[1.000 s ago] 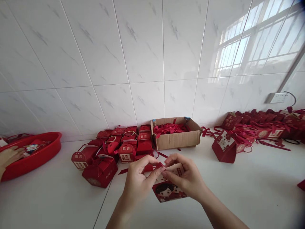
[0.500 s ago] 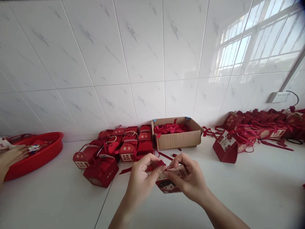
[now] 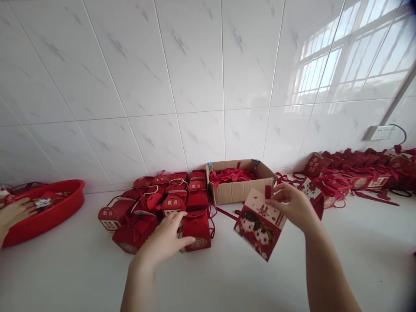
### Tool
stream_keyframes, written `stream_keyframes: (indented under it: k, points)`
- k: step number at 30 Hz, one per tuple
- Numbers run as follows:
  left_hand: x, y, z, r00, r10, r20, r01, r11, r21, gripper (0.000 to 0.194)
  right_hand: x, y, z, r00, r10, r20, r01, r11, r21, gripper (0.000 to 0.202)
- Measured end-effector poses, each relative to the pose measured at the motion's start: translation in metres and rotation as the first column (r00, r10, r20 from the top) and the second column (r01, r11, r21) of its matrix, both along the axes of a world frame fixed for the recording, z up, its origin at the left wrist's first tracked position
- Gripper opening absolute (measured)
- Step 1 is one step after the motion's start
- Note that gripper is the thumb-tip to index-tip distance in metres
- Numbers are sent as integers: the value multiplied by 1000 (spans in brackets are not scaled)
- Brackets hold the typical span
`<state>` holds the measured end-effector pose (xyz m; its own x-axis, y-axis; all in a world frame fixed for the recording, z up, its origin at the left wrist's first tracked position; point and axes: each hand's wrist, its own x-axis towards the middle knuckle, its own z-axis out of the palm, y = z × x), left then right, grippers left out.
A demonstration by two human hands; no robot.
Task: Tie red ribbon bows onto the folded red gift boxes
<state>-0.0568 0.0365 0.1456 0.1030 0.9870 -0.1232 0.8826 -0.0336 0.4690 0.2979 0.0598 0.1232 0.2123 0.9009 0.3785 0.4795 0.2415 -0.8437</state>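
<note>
My right hand [image 3: 294, 203] pinches the short red ribbon at the top of a candy box [image 3: 258, 229], which hangs tilted above the table. Its cream and red face carries a cartoon couple. To the left, my left hand [image 3: 164, 238] is open, thumb spread from the fingers, beside a small red candy box [image 3: 197, 232] with a cord handle. Whether the thumb touches that box, I cannot tell. Behind this hand stands a group of red candy boxes [image 3: 136, 232], some with cord handles.
Against the tiled wall stands a cardboard box [image 3: 242, 190] of red ribbons [image 3: 234, 174]. Several ribbon-tied boxes [image 3: 360, 180] line the right side; one [image 3: 313, 193] stands behind my right hand. At far left, another person's hand [image 3: 17, 212] rests over a red basin [image 3: 65, 212].
My hands have moved apart. The right one has lifted the cartoon candy box up and rightward; the left has let go and shifted left, fingers spread.
</note>
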Motion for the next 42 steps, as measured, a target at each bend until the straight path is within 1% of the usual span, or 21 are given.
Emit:
stream_keyframes:
  k: [2,4,6,9,11,12,14,17,19,21,23,25,28,29,30,32,34,36,38,40,42]
  points:
    - [-1,8,-4,999,1,-41,-2,1000,-22,70,21,14,-10,983,-184,0,184,983,15,33]
    - [0,16,-9,998,-6,-56,4,1000,-25,73,34,26,-20,933,-360,15,360,933,27,29]
    - [4,24,-15,997,-22,-72,20,999,-28,79,42,34,-26,874,-485,18,484,874,35,23]
    - [9,35,-25,993,-58,-99,52,996,-68,86,49,37,-28,819,-574,-23,574,817,49,21]
    - [12,42,-31,988,-87,-129,74,992,-99,87,50,36,-27,811,-580,-73,584,807,86,25]
    - [12,44,-34,985,-99,-143,84,991,-108,86,50,35,-26,819,-566,-95,573,812,106,26]
    - [13,46,-37,980,-112,-162,95,989,-111,84,46,35,-25,869,-490,-69,495,860,122,28]
    - [17,44,-36,979,-110,-170,92,990,-107,80,31,40,-28,950,-300,90,297,954,46,24]
    - [22,40,-34,979,-135,-156,118,986,-116,79,13,46,-35,974,-137,178,144,989,-27,18]
    - [30,34,-30,974,-198,-114,182,974,-135,78,-9,54,-46,970,36,241,-10,994,-109,12]
    - [38,26,-24,957,-286,-51,275,948,-161,79,-31,62,-61,940,170,296,-114,973,-199,10]
    - [47,15,-15,908,-417,37,416,888,-198,86,-49,69,-78,910,232,343,-140,952,-271,13]
    - [52,-6,5,748,-631,206,664,720,-204,87,-63,74,-98,874,275,401,-125,924,-361,22]
    - [52,-14,11,709,-663,241,704,685,-186,83,-64,74,-101,863,291,414,-123,914,-386,24]
    - [50,-21,17,696,-670,258,716,677,-171,80,-64,74,-103,852,309,423,-127,905,-406,27]
    - [43,-29,24,732,-637,241,678,718,-160,76,-61,69,-98,834,345,430,-156,895,-417,25]
    - [32,-27,23,825,-538,172,563,808,-173,75,-57,61,-87,818,385,427,-215,893,-394,19]
    - [19,-16,13,920,-382,92,392,906,-161,72,-54,51,-70,796,442,413,-301,882,-364,23]
    - [5,2,-1,977,-209,53,213,974,-83,61,-52,37,-52,764,515,389,-394,850,-350,23]
    - [-9,20,-14,998,-60,19,60,997,-41,39,-52,21,-36,730,582,359,-475,809,-345,19]
    - [-23,34,-22,999,44,-4,-44,997,-66,27,-54,4,-21,695,635,337,-534,770,-348,25]
